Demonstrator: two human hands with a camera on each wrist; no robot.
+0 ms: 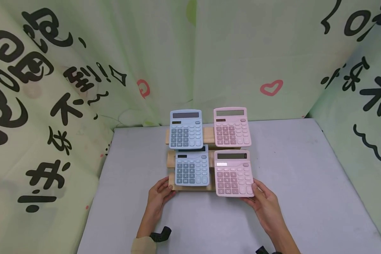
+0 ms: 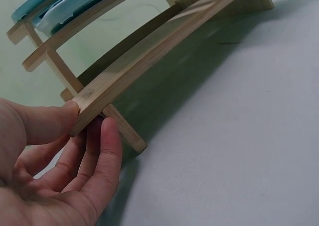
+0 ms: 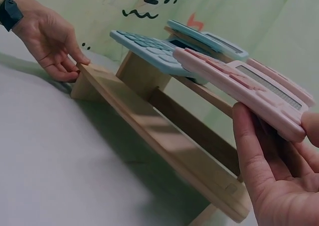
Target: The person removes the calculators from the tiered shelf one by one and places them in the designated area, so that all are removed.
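A tiered wooden rack (image 1: 192, 188) bears two blue calculators and a pink one. My left hand (image 1: 158, 197) grips the left end of its front board (image 2: 129, 69), thumb on top and fingers underneath. In my right hand (image 1: 266, 204) is the front pink calculator (image 1: 233, 178), held by its lower right corner. The right wrist view shows fingers (image 3: 249, 151) under that calculator, which stands raised over the front board. Beside it leans the lower blue calculator (image 1: 192, 169). Behind are the upper blue calculator (image 1: 185, 130) and the rear pink calculator (image 1: 231, 128).
The rack stands on a pale table (image 1: 292, 169), towards its back edge. A light green curtain (image 1: 228, 60) with black writing and red hearts hangs behind and on both sides. A black strap (image 1: 161, 234) is on the left wrist.
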